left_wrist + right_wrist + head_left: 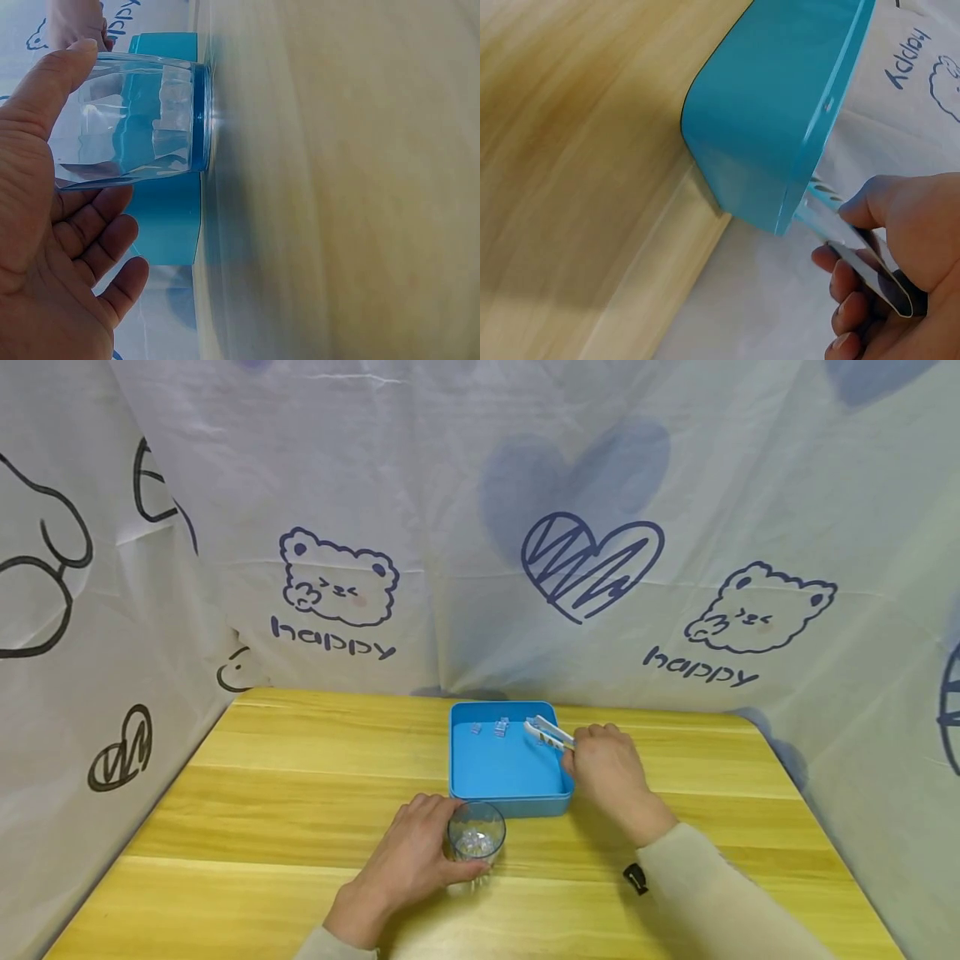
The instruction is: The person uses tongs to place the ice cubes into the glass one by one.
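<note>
My left hand [411,860] grips a clear drinking glass [142,124], thumb on one side and fingers on the other. The glass stands upright on the table just in front of a blue tray [513,770]. Small clear cubes [476,842] lie at the bottom of the glass. With my right hand [609,775] I hold a pair of white tongs [553,733] between thumb and fingers, over the tray's right side. The tongs' tips point into the tray, right at some small pieces there. Several more clear cubes [500,727] lie in its far part.
A wooden table [300,793] carries everything. Right behind the tray hangs a white printed cloth [450,527], which also runs along both sides. A small black object [635,878] shows beside the right sleeve.
</note>
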A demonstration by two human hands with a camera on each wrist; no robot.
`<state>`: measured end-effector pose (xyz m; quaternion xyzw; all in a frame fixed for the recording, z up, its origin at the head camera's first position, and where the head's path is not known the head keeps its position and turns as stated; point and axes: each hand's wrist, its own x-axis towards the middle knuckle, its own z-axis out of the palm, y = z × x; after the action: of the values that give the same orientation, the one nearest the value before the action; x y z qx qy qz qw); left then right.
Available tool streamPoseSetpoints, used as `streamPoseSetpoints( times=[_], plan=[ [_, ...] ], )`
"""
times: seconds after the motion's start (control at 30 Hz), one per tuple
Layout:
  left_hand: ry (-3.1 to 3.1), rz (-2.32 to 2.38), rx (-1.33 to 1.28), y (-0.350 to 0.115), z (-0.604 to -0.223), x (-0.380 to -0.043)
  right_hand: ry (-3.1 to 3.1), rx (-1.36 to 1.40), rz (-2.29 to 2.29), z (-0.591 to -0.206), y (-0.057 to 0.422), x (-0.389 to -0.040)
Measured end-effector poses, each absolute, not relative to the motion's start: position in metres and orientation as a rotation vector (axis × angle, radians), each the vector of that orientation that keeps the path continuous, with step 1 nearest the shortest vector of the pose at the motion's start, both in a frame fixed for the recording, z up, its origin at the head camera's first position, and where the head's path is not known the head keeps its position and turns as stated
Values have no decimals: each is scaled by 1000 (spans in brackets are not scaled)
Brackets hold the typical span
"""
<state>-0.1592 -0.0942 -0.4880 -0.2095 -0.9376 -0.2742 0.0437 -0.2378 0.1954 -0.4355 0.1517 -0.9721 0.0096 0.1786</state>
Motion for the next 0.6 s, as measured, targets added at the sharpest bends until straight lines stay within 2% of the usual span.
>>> streamPoseSetpoints(
  times=[0.6],
  plan=[
    [-2865,-845,-641,-95,-487,-158,-2843,300,-116,-438,172,-240]
  ],
)
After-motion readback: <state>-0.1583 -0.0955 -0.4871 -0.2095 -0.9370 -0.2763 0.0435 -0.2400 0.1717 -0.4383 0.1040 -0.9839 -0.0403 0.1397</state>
